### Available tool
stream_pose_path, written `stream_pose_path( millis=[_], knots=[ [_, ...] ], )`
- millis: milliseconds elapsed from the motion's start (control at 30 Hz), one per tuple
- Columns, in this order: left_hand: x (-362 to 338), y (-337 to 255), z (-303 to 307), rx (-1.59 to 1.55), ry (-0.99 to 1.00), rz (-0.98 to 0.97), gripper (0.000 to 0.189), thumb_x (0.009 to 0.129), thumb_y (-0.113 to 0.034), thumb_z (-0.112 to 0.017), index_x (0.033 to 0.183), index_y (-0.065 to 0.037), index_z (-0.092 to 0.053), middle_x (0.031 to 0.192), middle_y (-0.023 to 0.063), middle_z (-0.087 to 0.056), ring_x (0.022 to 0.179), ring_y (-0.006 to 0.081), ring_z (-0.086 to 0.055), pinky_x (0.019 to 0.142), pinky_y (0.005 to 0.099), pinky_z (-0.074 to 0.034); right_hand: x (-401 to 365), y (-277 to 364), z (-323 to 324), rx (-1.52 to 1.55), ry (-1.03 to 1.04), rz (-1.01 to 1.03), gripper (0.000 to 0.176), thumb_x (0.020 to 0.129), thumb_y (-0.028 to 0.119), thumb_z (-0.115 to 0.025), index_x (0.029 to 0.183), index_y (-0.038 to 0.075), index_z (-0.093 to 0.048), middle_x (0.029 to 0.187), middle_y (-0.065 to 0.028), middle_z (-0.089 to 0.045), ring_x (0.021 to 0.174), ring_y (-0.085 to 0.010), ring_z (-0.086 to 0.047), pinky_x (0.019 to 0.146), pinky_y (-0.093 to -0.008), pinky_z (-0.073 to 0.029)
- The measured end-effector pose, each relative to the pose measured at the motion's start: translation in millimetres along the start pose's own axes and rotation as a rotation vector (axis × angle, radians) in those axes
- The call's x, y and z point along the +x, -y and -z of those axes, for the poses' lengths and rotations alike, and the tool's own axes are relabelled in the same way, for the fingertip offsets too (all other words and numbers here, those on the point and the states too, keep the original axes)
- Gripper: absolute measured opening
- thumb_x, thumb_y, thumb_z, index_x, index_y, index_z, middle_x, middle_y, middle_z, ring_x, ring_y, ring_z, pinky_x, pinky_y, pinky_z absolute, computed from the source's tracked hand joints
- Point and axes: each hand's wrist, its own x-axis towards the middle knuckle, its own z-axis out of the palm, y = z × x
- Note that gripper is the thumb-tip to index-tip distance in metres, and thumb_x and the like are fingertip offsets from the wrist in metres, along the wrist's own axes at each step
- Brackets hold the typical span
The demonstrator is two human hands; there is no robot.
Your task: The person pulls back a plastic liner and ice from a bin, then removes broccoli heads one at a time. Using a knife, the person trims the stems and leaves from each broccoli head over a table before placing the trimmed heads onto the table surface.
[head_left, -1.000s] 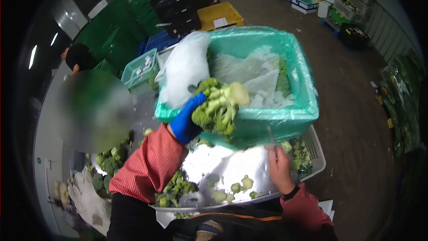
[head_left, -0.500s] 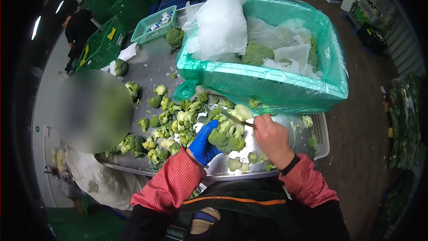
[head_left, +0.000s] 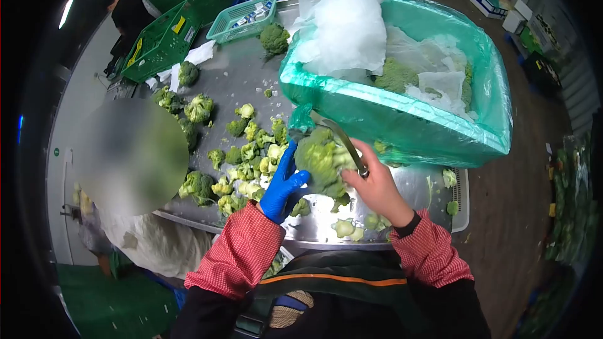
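Observation:
In the middle of the head view, a green broccoli head (head_left: 319, 162) is held up between my two hands, slightly blurred. My left hand (head_left: 281, 188), in a blue glove, cups its left side, with the thumb against the front. My bare right hand (head_left: 378, 187) is closed round a knife (head_left: 347, 144) with a curved blade, which passes along the far right side of the head. Its fingertips also touch the broccoli. Below lie pale cut stem pieces (head_left: 345, 228) on the metal table (head_left: 242, 85). Many broccoli florets (head_left: 250, 150) are spread left of my left hand.
A crate lined with green plastic (head_left: 402, 110) stands beyond my right hand, holding broccoli and white wrapping. A small green basket (head_left: 242, 19) and a whole broccoli (head_left: 274, 39) sit at the far side. A white basket (head_left: 461, 198) is at the right edge. A person (head_left: 130, 16) stands far left.
The broccoli head has turned from stem-right to more upright. My right hand has shifted so that its fingers touch the head, and the knife now points up and left. The view has shifted.

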Motion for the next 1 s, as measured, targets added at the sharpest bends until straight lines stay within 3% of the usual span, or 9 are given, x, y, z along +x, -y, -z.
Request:
stream_pose_path(
  millis=[100,200,333,500,667,767,833,933,1000],
  knots=[
    [-6,-5,11,0.286,0.003,-0.121,0.101,0.078,-0.010,-0.073,0.153,-0.011,-0.004,0.152,0.0150,-0.024,0.134,0.0297,-0.039,0.102,0.0404,-0.044,11,-12,-9,0.477,0.049,-0.323,0.042,0.089,0.018,-0.066,0.127,0.008,-0.050,0.078,-0.0009,-0.054,0.065,-0.0076,-0.053,0.057,-0.0234,-0.043],
    [-14,12,23,0.427,-0.104,-0.325,0.103,0.077,-0.006,-0.074,0.153,-0.012,-0.005,0.150,0.0140,-0.028,0.133,0.0276,-0.039,0.104,0.0395,-0.042,7,-3,-43,0.372,0.056,-0.300,0.042,0.089,0.013,-0.066,0.127,0.008,-0.049,0.078,0.0029,-0.052,0.065,-0.0028,-0.050,0.056,-0.0202,-0.041],
    [-25,-4,66,-0.162,-0.234,-0.117,0.083,0.083,-0.020,-0.069,0.149,-0.010,-0.021,0.139,0.0125,-0.044,0.125,0.0270,-0.049,0.101,0.0425,-0.045,17,-6,-82,0.355,0.184,-0.197,0.044,0.090,0.012,-0.062,0.132,0.007,-0.048,0.080,0.0032,-0.051,0.068,-0.0046,-0.053,0.059,-0.0209,-0.043],
    [-49,-51,169,-0.040,-0.346,-0.231,0.074,0.082,-0.029,-0.070,0.143,-0.014,-0.032,0.130,0.0095,-0.052,0.116,0.0252,-0.056,0.088,0.0483,-0.053,24,0,-81,0.261,0.301,-0.263,0.038,0.092,0.014,-0.059,0.128,0.005,-0.052,0.075,0.0004,-0.056,0.067,-0.0054,-0.054,0.057,-0.0218,-0.043],
    [-62,-65,144,-0.004,-0.174,-0.192,0.089,0.080,-0.036,-0.074,0.148,-0.007,-0.025,0.140,0.0124,-0.044,0.127,0.0269,-0.047,0.106,0.0406,-0.041,33,0,-105,0.080,0.266,-0.027,0.045,0.095,0.023,-0.056,0.132,0.000,-0.043,0.079,-0.0094,-0.059,0.066,-0.0144,-0.055,0.060,-0.0285,-0.045],
    [-44,-39,132,0.037,-0.140,-0.094,0.101,0.076,-0.043,-0.077,0.151,-0.008,-0.018,0.146,0.0122,-0.037,0.134,0.0260,-0.039,0.111,0.0397,-0.033,42,12,-114,0.281,0.392,-0.204,0.048,0.097,0.027,-0.054,0.135,0.001,-0.039,0.080,-0.0066,-0.059,0.063,-0.0124,-0.054,0.059,-0.0268,-0.044],
    [-37,-33,119,0.280,-0.060,-0.183,0.104,0.074,-0.029,-0.080,0.151,-0.008,-0.013,0.148,0.0120,-0.034,0.135,0.0248,-0.037,0.112,0.0384,-0.031,42,14,-116,0.542,0.406,-0.371,0.042,0.100,0.030,-0.050,0.130,0.001,-0.043,0.080,-0.0025,-0.058,0.065,-0.0100,-0.055,0.059,-0.0247,-0.044],
    [-38,-36,98,0.340,-0.137,-0.161,0.104,0.073,-0.017,-0.080,0.152,-0.009,-0.013,0.148,0.0122,-0.034,0.135,0.0245,-0.036,0.112,0.0382,-0.030,38,10,-102,0.373,0.366,-0.298,0.035,0.099,0.029,-0.051,0.121,0.002,-0.051,0.080,-0.0024,-0.058,0.065,-0.0089,-0.055,0.057,-0.0253,-0.045],
    [-33,-36,98,0.356,-0.168,-0.111,0.104,0.072,-0.014,-0.080,0.152,-0.009,-0.013,0.148,0.0126,-0.033,0.135,0.0245,-0.036,0.112,0.0381,-0.030,30,-4,-82,-0.015,0.244,-0.017,0.023,0.093,0.023,-0.058,0.106,0.004,-0.058,0.086,-0.0059,-0.062,0.063,-0.0158,-0.061,0.055,-0.0299,-0.048]
  ],
)
